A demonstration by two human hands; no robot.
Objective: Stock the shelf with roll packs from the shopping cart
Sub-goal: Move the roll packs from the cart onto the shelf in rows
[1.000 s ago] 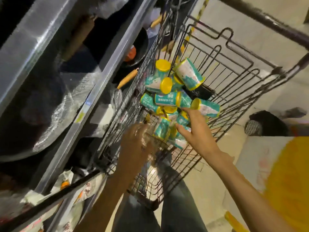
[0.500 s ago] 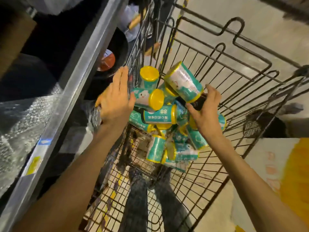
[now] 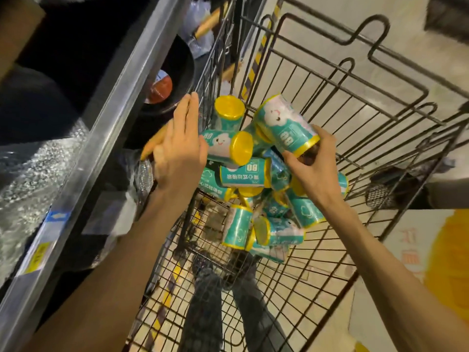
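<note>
While heaped in the near left corner of the wire cart (image 3: 355, 128), lie any way up: teal roll packs (image 3: 243, 174) with yellow ends, some flat, some on end, one above another. Topmost pack (image 3: 284, 125) tilted, cloud face up, gripped at its lower yellow end by the right hand (image 3: 314, 171), thumb on the near side, fingers curled round the far side. Against the left side of the heap, the left hand (image 3: 177, 153), fingers straight and together, pointing away, palm touching a pack (image 3: 223, 146) lying flat with its yellow cap (image 3: 242, 148) turned this way; whether gripping it cannot be told. Both forearms bare, reaching in over the near rim.

Left of the cart, touching or just beside it, a metal shelf (image 3: 106, 128) edge running on the slant, with a blue tag (image 3: 54, 217) and a yellow tag (image 3: 38, 257) on its lip. Below that edge, a dark pan (image 3: 175, 80) with a red round label, and goods in clear wrap (image 3: 30, 168). Through the cart's mesh floor, dark trouser legs (image 3: 205, 301) and pale floor. At right, outside the cart, a white box (image 3: 411, 262) with a yellow patch.
</note>
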